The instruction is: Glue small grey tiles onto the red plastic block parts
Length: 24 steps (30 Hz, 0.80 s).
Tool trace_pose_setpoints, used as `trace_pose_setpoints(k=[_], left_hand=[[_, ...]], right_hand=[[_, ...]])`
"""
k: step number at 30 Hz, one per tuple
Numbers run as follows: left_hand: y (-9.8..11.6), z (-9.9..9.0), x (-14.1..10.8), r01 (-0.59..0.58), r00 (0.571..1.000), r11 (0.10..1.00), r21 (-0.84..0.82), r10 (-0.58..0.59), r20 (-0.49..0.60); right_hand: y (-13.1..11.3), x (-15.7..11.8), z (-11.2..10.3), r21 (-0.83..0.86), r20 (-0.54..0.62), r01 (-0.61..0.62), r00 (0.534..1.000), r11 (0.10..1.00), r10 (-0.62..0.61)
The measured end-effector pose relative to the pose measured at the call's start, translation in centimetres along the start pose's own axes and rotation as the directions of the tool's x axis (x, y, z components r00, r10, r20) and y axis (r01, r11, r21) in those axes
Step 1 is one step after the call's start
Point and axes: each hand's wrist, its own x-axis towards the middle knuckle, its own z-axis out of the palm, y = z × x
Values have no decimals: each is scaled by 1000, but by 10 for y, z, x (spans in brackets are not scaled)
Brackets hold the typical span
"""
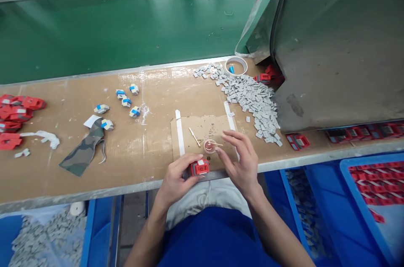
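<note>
Left hand (180, 173) gripping red plastic block (200, 167), near edge of brown surface (158, 140). Right hand (242, 161) spread open beside thin pale stick (219, 144), round clear cup (208, 146).

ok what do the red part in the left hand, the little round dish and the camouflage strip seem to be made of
Red part: probably moulded plastic, smooth, judging by its even colour and crisp edges.
Round dish: likely clear plastic, possibly glass; it looks see-through and glints.
Camouflage strip: seems to be matt fabric, lying limp with a loose trailing end.
</note>
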Motion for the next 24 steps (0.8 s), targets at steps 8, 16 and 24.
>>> trace_pose_setpoints(k=[8,16,24], left_hand=[[6,0,3,8,1000,1000,20,-9,18],[8,1,3,5,1000,999,49,-6,22],[9,2,3,22,1000,998,63,-23,15]], right_hand=[[-34,-27,-10,141,287,88,949,986,-126],[-30,-37,1,45,298,95,949,994,-104],[-28,-44,3,7,275,119,954,993,-116]])
